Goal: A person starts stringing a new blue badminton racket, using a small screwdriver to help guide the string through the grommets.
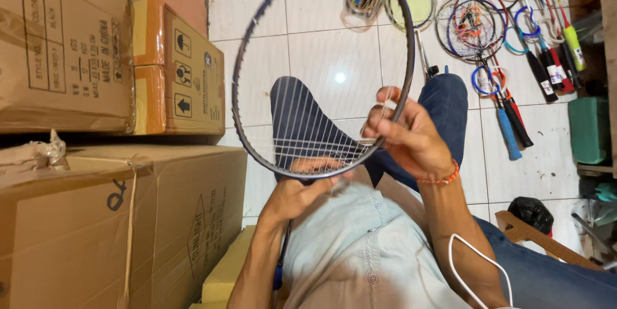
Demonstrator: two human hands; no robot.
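1. Racket frame (239,77), dark and half-strung, is up in front of the person's lap, head pointing away over the white tiles.
2. Left hand (297,194) is clamped around the frame's near rim, fingers curled.
3. Right hand (406,134) pinches the white string (388,104) at the frame's right edge.
4. Brown cardboard boxes (71,45) are stacked on the left with black printed panels and arrow symbols; a yellow block (226,272) sits below them.
5. Finished rackets (508,32) lie fanned out upper right, beside a green box (588,130).

Stacked brown cardboard boxes (71,45) with black-printed labels, left side
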